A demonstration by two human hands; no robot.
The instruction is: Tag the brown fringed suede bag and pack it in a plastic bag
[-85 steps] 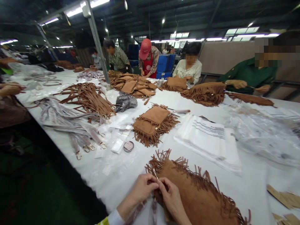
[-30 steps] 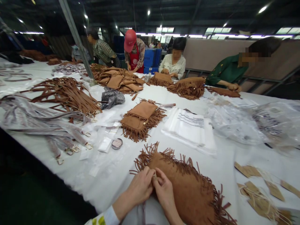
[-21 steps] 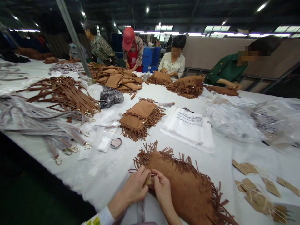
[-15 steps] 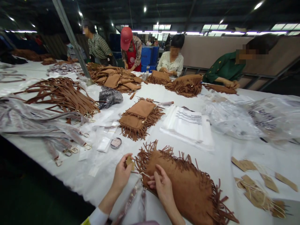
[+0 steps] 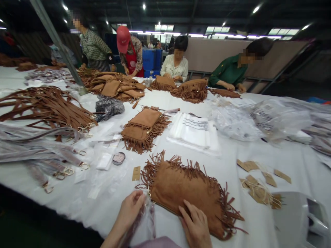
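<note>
A brown fringed bag (image 5: pixel 186 187) lies in front of me. My right hand (image 5: pixel 196 222) rests on its lower edge with the fingers spread. At the bag's left corner, my left hand (image 5: pixel 132 206) has its fingers closed on a plastic-wrapped strap (image 5: pixel 136 224) that hangs toward me. A kraft tag (image 5: pixel 136 173) lies on the white table beside the fringe, just above my left hand, with a white string near the bag's corner.
Brown straps (image 5: pixel 51 106) and wrapped straps (image 5: pixel 33 148) lie left. Ahead are more fringed bags (image 5: pixel 142 125), white printed bags (image 5: pixel 192 132) and a round dish (image 5: pixel 119 158). Loose tags (image 5: pixel 254 189) and a grey device (image 5: pixel 302 220) are right. Several people work across the table.
My left hand has let go of the tag and moved down to the strap. My right hand has left the string and spread on the bag. The view has shifted right.
</note>
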